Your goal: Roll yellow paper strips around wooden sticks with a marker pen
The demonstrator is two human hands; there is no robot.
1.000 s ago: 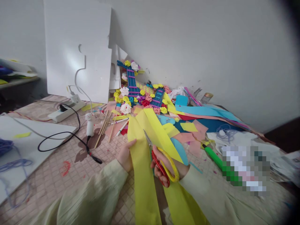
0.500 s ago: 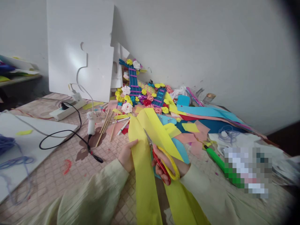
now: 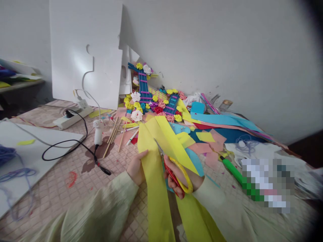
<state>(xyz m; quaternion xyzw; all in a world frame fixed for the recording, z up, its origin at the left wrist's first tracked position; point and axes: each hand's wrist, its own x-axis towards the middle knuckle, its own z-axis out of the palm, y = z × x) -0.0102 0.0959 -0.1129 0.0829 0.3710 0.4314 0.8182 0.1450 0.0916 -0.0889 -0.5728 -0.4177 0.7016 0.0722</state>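
My left hand is closed on the left edge of a long yellow paper sheet, thumb on top and fingers beneath it. In my right hand is a pair of scissors with one red and one yellow handle. Their blades lie at the upper end of a long slit in the paper, pointing away from me. Below the blades the paper parts into two strips, which hang toward me on either side. A piece of light blue paper shows under the right part.
Behind stand blue guitar-shaped pieces trimmed with paper flowers. To the left lie a white glue gun, thin wooden sticks and a power strip. A green tube-shaped thing and paper scraps lie right.
The scissors' blades have moved very slightly away from me and to the left along the paper. My left hand keeps its hold in the same place.
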